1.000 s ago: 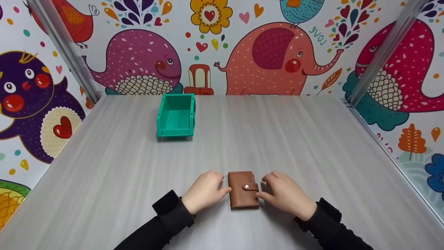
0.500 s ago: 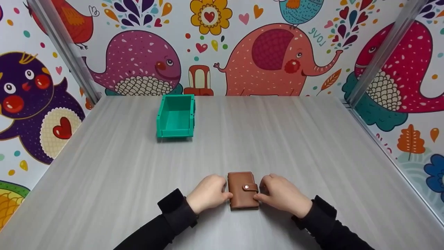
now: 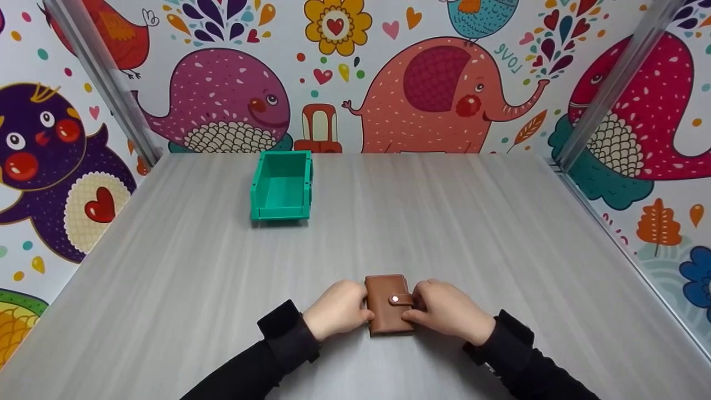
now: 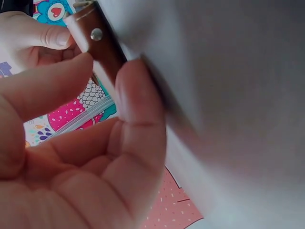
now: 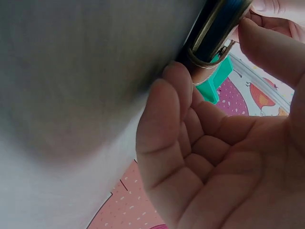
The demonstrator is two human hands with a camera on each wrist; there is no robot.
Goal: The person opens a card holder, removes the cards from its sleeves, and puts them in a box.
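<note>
A brown leather wallet (image 3: 387, 316) with a snap strap lies closed on the table near its front. At its left edge my left hand (image 3: 340, 312) pinches it, thumb over the cover and fingers curled against the side. My right hand (image 3: 452, 314) grips the opposite edge just below the strap, its thumb on the cover. In the left wrist view, the wallet's rounded spine (image 4: 102, 47) with a metal stud sits between thumb and fingertips. The right wrist view shows the strap loop (image 5: 202, 67) and the dark layered inner edge beside my fingers.
A green plastic bin (image 3: 281, 214) stands toward the back left of the pale wood-grain table (image 3: 472, 222). Walls printed with cartoon animals enclose the table at the back and both sides, with metal corner posts (image 3: 105, 83).
Both hands have moved inward to the wallet's edges, and their thumbs have come onto its cover. The wallet and the green bin have stayed in place.
</note>
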